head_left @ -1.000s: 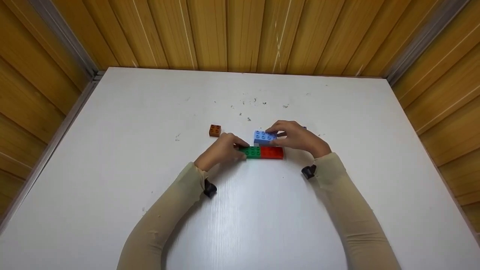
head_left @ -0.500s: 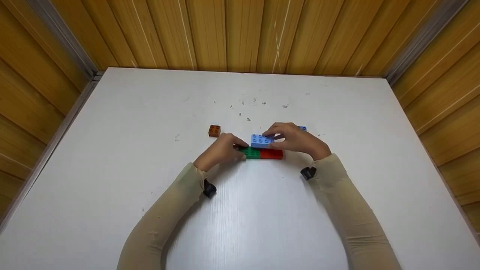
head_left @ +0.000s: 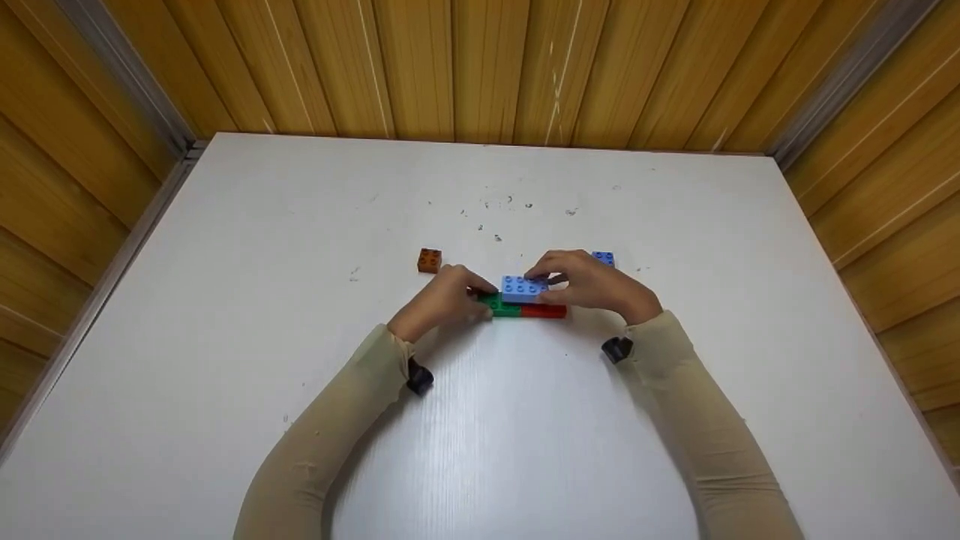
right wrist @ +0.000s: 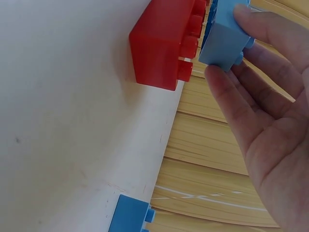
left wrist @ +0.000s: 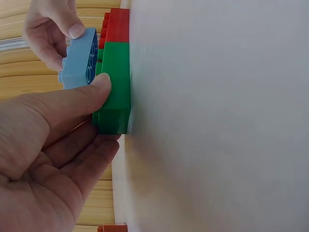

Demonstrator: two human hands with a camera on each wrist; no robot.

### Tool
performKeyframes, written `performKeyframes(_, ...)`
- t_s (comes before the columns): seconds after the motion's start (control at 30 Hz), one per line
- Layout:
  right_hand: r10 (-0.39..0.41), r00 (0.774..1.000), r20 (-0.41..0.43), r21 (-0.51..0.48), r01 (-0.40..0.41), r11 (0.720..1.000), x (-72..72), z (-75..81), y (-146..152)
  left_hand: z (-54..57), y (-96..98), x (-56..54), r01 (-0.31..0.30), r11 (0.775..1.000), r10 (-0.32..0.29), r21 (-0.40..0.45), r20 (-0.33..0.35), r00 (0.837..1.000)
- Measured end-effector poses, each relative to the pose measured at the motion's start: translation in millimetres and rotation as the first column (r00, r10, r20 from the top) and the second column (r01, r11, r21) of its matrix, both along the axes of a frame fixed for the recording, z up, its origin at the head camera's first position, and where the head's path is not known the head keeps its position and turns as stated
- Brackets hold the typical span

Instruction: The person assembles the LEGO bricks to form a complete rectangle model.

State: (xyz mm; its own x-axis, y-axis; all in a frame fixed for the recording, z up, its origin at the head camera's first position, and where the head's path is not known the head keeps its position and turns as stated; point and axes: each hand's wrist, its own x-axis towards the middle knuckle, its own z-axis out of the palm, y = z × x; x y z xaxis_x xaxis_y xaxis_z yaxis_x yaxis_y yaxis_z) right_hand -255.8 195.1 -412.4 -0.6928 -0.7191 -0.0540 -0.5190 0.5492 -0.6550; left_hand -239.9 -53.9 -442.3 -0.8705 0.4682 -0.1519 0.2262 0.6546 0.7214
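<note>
My left hand (head_left: 450,294) pinches the left end of a green toy brick (left wrist: 116,87) that lies on the table. Against the green brick's right end sits a red toy brick (right wrist: 161,43), end to end with it. My right hand (head_left: 589,279) holds a light blue toy brick (head_left: 519,289) between thumb and fingers, over the place where green and red meet. In the left wrist view a narrow gap shows between the light blue brick's hollow underside and the studs below. The right wrist view also shows it apart from the red studs.
A small orange-brown brick (head_left: 430,260) lies on the white table (head_left: 480,435) beyond my left hand. Behind my right hand is a small blue brick (head_left: 603,259), partly hidden in the head view. Wood-patterned panels (head_left: 487,71) stand at the table's far edge.
My right hand has brought the light blue brick toward me and slightly left, from behind the row to above the green-red joint. The left hand stays on the green brick.
</note>
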Motion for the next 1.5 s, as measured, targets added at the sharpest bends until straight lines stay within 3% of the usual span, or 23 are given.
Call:
performKeyframes(0.77, -0.018, 0.999, 0.045, 0.045, 0.016, 0.999, 3.9, -1.3, -6.3, -0.4, 0.6, 0.4, -0.004, 1.000, 0.004, 0.010, -0.010, 1.000)
performKeyframes(1.5, 0.001, 1.000, 0.026, 0.098, -0.004, 0.995, 7.0, 5.4, -11.2, -0.3, 0.5, 1.0, -0.009, 1.000, 0.009, 0.009, -0.006, 1.000)
